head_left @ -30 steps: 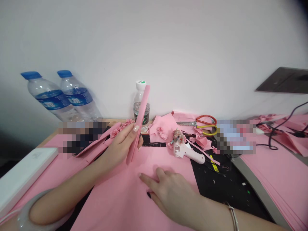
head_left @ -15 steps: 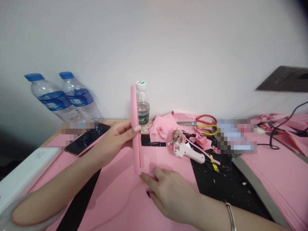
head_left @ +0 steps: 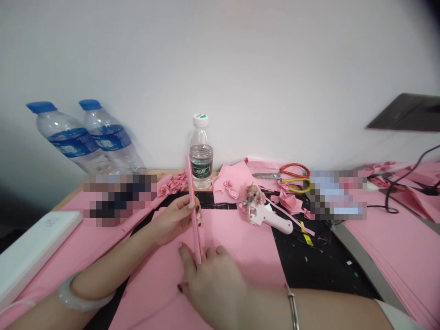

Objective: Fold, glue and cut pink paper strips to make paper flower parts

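A narrow folded piece of pink paper (head_left: 192, 206) stands nearly upright in front of me. My left hand (head_left: 177, 217) pinches it about midway, thumb on the near side. Around its lower end is my right hand (head_left: 215, 279), with one finger left of the paper and others to its right; part of that grip is hidden by the hand's back. Beneath both hands lies a large flat pink sheet (head_left: 158, 284). Just behind the folded paper stands a small clear bottle with a white cap (head_left: 202, 158).
At right are a white glue gun (head_left: 271, 218), scissors with red and yellow handles (head_left: 295, 178) and pink paper scraps (head_left: 290, 201). Paper flowers (head_left: 173, 183) lie at the back. Two blue-capped bottles (head_left: 74, 142) lean at left, near a white box (head_left: 41, 243). Pink sheets (head_left: 405, 256) are stacked at right.
The folded paper has moved down and turned edge-on to me. My left hand has lowered with it. My right hand has shifted left, its fingers now on both sides of the lower end.
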`<move>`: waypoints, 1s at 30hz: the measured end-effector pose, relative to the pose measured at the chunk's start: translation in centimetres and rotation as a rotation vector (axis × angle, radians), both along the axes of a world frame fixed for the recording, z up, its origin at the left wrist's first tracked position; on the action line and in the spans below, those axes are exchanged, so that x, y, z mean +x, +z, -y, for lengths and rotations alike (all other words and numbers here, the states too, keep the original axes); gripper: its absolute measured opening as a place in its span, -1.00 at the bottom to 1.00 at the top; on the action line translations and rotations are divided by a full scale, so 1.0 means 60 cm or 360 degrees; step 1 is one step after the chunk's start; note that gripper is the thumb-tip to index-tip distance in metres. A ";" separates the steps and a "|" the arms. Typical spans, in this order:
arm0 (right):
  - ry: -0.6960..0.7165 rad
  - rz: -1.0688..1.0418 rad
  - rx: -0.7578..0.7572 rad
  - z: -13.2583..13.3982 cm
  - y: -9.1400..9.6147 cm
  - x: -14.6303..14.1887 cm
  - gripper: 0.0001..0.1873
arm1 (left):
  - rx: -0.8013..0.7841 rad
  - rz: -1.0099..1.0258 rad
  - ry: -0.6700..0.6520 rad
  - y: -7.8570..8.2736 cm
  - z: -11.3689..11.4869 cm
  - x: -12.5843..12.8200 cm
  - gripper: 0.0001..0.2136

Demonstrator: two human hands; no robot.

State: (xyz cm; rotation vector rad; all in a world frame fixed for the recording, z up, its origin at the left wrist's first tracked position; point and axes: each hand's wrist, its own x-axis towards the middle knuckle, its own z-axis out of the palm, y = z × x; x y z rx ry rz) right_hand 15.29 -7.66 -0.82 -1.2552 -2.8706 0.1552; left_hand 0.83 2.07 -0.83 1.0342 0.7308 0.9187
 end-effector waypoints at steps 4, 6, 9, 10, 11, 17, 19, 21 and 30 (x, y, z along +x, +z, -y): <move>-0.0046 -0.0112 -0.0016 0.010 -0.008 -0.009 -0.21 | -0.0060 0.0008 0.0120 0.007 0.003 -0.006 -0.77; -0.0042 -0.0138 0.0016 0.011 -0.011 -0.011 -0.22 | -0.0117 0.0089 0.0124 0.006 0.003 -0.006 -0.78; -0.0009 -0.0224 0.0148 0.005 -0.017 -0.023 -0.25 | -0.0226 0.0362 0.0049 -0.003 -0.002 -0.006 -0.74; 0.0002 -0.0264 0.0204 0.003 -0.019 -0.028 -0.28 | -0.0266 0.0415 0.0037 -0.008 -0.004 -0.005 -0.70; 0.0005 -0.0302 0.0258 0.001 -0.020 -0.034 -0.31 | -0.0301 0.0439 0.0037 -0.011 -0.005 -0.004 -0.67; 0.0019 -0.0457 0.0455 -0.001 -0.038 -0.043 -0.46 | -0.0349 0.0423 0.0071 -0.018 -0.007 -0.004 -0.70; 0.0066 -0.0478 0.0478 -0.001 -0.045 -0.039 -0.52 | -0.0349 0.0419 0.0068 -0.019 -0.008 -0.005 -0.71; 0.0095 -0.0466 0.0467 -0.001 -0.048 -0.034 -0.54 | -0.0347 0.0419 0.0061 -0.020 -0.009 -0.005 -0.71; 0.0104 -0.0441 0.0330 -0.002 -0.021 -0.029 -0.51 | -0.0341 0.0417 0.0038 -0.027 -0.010 -0.006 -0.78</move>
